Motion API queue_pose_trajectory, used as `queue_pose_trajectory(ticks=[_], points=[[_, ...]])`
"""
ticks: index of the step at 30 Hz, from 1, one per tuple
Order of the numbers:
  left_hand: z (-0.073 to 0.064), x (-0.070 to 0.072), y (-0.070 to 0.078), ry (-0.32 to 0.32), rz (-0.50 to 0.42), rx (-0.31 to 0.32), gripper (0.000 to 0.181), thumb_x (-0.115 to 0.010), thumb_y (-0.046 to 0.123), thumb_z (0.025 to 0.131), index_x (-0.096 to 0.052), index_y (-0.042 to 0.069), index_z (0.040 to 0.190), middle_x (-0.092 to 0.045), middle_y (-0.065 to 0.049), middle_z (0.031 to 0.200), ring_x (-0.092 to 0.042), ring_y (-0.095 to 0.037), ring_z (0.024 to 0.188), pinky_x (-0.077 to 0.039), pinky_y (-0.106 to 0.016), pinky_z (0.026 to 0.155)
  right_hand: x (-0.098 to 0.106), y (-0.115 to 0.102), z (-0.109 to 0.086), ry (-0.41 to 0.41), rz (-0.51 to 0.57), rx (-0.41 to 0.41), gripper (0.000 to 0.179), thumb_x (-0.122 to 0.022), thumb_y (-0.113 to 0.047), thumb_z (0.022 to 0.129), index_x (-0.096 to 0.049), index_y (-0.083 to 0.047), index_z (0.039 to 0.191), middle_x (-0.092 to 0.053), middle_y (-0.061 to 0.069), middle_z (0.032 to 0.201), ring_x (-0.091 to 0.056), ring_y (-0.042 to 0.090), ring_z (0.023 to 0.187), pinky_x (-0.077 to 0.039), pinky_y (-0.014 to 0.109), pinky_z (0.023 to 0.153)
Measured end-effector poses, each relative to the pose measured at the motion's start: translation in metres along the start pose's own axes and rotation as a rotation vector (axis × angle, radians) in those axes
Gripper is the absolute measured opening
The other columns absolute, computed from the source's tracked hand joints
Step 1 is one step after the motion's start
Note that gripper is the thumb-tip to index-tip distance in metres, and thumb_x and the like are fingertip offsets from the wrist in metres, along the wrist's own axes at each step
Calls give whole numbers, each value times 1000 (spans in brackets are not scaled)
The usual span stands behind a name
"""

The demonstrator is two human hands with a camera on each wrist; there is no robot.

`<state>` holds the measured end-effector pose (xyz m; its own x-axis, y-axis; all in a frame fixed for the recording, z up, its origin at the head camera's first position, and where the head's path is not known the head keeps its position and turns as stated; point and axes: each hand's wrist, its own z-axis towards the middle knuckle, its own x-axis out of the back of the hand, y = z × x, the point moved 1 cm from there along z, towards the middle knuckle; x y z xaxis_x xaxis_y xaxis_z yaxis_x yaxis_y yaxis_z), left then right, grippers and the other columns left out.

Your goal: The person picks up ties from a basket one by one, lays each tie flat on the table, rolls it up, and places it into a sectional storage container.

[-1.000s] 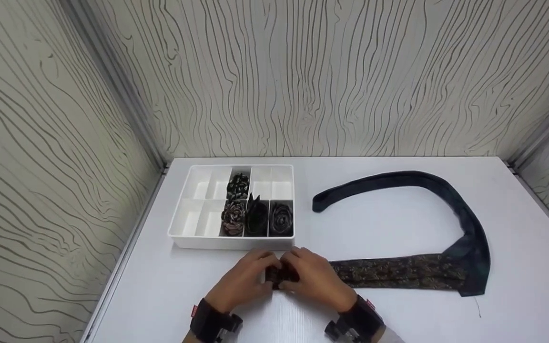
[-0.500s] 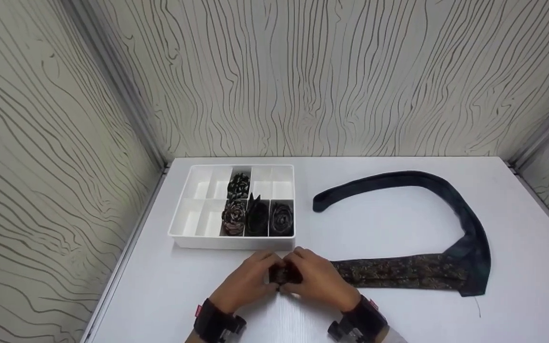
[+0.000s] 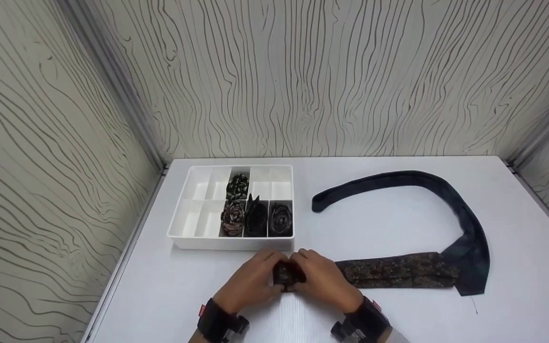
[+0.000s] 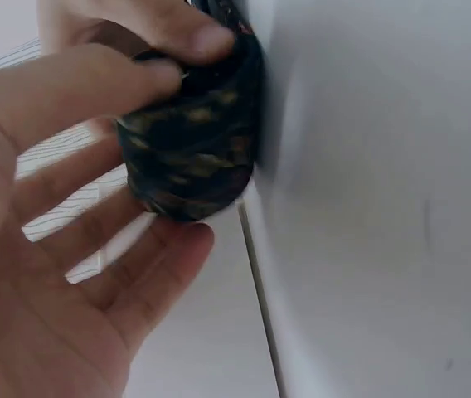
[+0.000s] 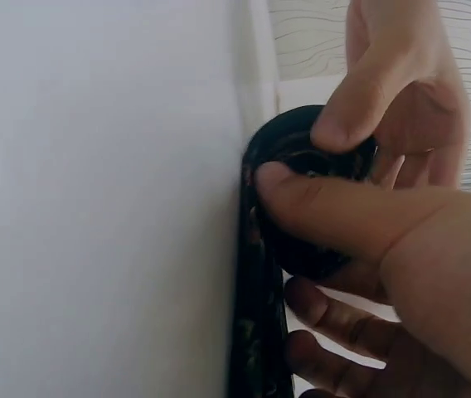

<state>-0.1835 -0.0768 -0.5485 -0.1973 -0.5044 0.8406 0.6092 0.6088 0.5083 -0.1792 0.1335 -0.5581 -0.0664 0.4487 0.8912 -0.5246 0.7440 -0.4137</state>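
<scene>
A dark necktie with a brown and gold pattern lies partly flat (image 3: 398, 271), its left end wound into a roll (image 3: 288, 275). My left hand (image 3: 255, 281) holds the roll's left side. The right hand (image 3: 320, 278) grips the other side, where the flat length runs off. In the left wrist view, the roll (image 4: 190, 157) stands on edge on the table, thumb at its top rim and fingers around its outside. The right wrist view shows both thumbs pressing on the coiled end (image 5: 289, 124). At the far right the patterned length overlaps a dark navy strip of cloth (image 3: 479, 243).
A white divided tray (image 3: 231, 244) stands just beyond the left hand. Several of its compartments hold rolled dark ties, such as a brownish one (image 3: 232, 218). The navy strip curves back over the right side of the white table (image 3: 384, 221), before a patterned wall.
Both hands have shifted slightly right with the roll, which turns between the fingers. The patterned length's right end has slid a little left; the navy strip and tray stay put.
</scene>
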Motion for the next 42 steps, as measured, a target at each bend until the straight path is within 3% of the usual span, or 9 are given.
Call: queue_pose_trajectory(ticks=[11,17,26,30,38,42], points=[[2,-1,1,53,81,-53,43,-91,20,79,-72,17,117,-70,5,115,-65,-14,108,-56,-31,97,4,-3,-4,4,13,-8,47,-93,-33,77,-70,-13,112,-62,-5,100,-62,12,90,-58,33,79],[1,0,1,48,94,-58,46,-91,21,79,-71,16,121,-71,3,119,-66,-15,109,-57,-31,97,6,-3,-4,5,-18,-15,43,-94,-32,76,-73,-13,109,-61,-5,99,-61,11,88,-59,32,77],[1,2,6,27,94,-62,45,-91,23,78,-72,18,119,-70,4,119,-67,-15,110,-57,-32,98,4,3,-11,8,38,-46,44,-95,-30,75,-74,-16,110,-62,-7,103,-62,13,95,-59,36,83],[3,2,8,41,113,-99,38,-92,20,76,-74,19,110,-71,5,113,-67,-13,106,-57,-30,96,5,5,-14,-5,74,-60,46,-94,-33,77,-72,-19,115,-62,-9,104,-62,11,97,-59,36,85],[6,-2,9,91,193,-165,36,-93,25,77,-77,21,110,-73,4,114,-67,-15,108,-56,-32,98,7,3,-14,9,56,-53,46,-95,-33,74,-72,-18,110,-62,-8,100,-60,11,92,-57,33,78],[6,-3,11,92,202,-152,41,-94,28,76,-77,20,112,-73,4,115,-67,-15,109,-56,-34,98,7,4,-16,34,24,-25,42,-94,-31,75,-73,-16,108,-62,-8,100,-60,11,91,-56,32,77]])
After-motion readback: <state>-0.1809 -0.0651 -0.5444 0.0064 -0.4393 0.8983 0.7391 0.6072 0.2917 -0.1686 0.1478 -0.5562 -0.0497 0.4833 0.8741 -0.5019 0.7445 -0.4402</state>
